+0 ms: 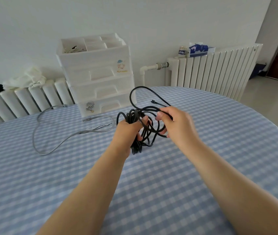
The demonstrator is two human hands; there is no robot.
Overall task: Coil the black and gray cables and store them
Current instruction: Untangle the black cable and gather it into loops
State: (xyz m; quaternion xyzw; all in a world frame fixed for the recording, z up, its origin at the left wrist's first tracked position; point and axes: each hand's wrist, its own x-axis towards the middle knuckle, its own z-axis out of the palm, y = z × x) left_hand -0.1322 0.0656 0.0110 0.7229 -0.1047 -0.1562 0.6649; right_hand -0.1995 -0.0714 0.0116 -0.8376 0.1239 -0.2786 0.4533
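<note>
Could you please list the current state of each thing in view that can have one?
black cable: partly coiled, bundle held off the table, one loop and a plug end loose
gray cable: uncoiled, sprawled on the table
left hand: closed around the black bundle
right hand: pinching a black strand
drawer unit: drawers shut, top tray open
tissue box: open, tissue sticking out
</note>
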